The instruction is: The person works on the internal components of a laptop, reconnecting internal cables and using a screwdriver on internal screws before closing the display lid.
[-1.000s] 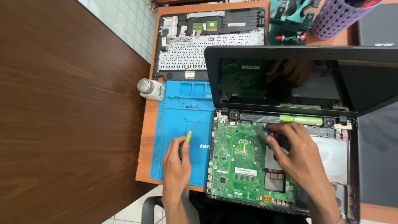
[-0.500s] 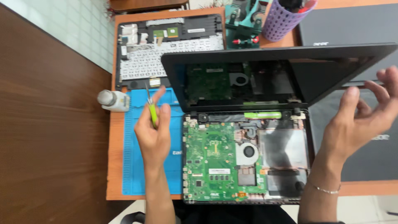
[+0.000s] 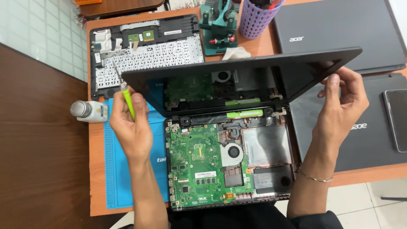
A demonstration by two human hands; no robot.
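Right hand (image 3: 341,108) pinches the laptop lid (image 3: 254,72) at its right edge; left hand (image 3: 131,123), fingers wrapped round a green screwdriver (image 3: 126,99), touches the left edge

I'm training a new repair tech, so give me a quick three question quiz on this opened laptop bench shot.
1. True or false: the left hand holds a green-handled screwdriver.
2. Which part do the right hand fingers grip? A) the laptop screen lid B) the purple cup C) the white bottle
3. What colour is the mat beside the exposed motherboard?

Key: 1 true; 2 A; 3 blue.
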